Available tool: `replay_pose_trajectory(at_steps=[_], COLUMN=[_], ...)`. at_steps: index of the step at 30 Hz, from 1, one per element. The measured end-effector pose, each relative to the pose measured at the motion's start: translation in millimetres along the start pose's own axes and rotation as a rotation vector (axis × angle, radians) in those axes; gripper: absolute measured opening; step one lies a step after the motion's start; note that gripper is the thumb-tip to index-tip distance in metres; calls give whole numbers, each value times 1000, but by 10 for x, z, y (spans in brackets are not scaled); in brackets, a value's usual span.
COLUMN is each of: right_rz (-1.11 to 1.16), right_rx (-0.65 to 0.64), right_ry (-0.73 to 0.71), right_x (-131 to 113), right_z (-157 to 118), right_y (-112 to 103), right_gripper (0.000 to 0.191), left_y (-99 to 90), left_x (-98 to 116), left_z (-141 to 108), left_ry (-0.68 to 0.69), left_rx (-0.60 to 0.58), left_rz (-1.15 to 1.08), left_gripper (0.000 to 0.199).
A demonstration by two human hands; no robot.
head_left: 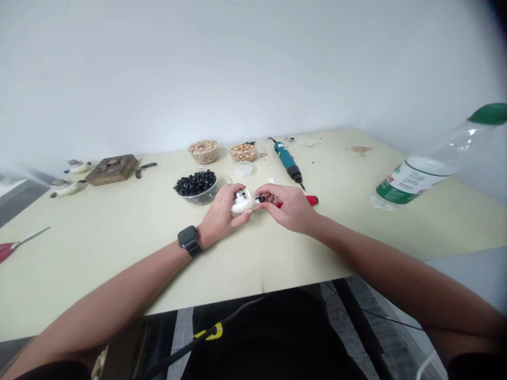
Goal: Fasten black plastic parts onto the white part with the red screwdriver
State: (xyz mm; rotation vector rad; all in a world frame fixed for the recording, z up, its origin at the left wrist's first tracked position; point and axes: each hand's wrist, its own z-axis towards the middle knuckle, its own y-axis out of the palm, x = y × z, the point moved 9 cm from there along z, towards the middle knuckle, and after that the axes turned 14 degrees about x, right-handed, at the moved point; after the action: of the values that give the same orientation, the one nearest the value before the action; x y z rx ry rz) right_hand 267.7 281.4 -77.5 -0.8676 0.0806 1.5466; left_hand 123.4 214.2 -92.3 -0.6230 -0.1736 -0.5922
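White plastic housing (241, 202), probably, with black insert (260, 199)

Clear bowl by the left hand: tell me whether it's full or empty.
Full: black pieces heap up above the rim of the bowl.

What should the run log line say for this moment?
left hand: holds white part | right hand: pinches black piece against it | nearby: red-handled tool, clear bowl
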Motion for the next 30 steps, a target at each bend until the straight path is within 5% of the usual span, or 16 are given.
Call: replay_pose_trajectory(at_steps=[6,11,24,30], right_rz=[-49,10,164,157], right_rx=[74,60,86,101], right_ry=[-169,-95,-2,3], right_x=[-152,-140,-119,-75], right_z=[-23,44,36,27], right_y=[-42,-62,-50,-55], right_gripper=[26,11,18,19], left_y=[-15,-2,-3,2], left_x=[29,-12,56,15], left_z=[-10,-23,-17,-28], left_ry=[42,-2,72,5], left_rx=[13,13,12,12], left_rz=[-15,-40,-131,-194], left_gripper=[51,51,59,67])
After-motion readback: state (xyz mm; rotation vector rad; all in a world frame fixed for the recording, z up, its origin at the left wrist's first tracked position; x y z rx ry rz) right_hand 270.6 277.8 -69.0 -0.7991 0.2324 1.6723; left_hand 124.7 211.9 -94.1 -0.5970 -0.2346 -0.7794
